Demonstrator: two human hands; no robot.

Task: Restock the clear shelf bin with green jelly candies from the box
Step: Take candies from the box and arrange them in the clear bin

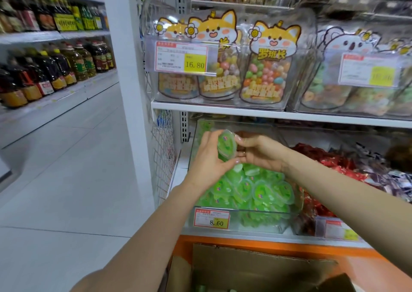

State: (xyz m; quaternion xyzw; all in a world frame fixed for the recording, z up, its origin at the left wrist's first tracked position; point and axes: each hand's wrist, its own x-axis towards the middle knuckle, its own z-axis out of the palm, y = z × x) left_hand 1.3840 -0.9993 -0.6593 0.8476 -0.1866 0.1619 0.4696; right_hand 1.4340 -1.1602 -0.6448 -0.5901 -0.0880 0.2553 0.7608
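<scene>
A clear shelf bin (263, 221) on the lower shelf holds a heap of green jelly candies (256, 189) in small cups. Above the bin, my left hand (208, 158) and my right hand (259, 150) together hold a stack of green jelly cups (227, 145), fingers curled round it from both sides. The cardboard box (245, 267) stands open below the shelf at the bottom of the view, with a few green pieces showing inside.
A price tag reading 8.60 (211, 217) hangs on the bin's front. Red-wrapped candy (330, 164) fills the neighbouring bin on the right. Bagged sweets (265, 68) sit in clear bins on the shelf above. A wire mesh panel (162, 149) stands left; oil bottles (55, 68) line the aisle.
</scene>
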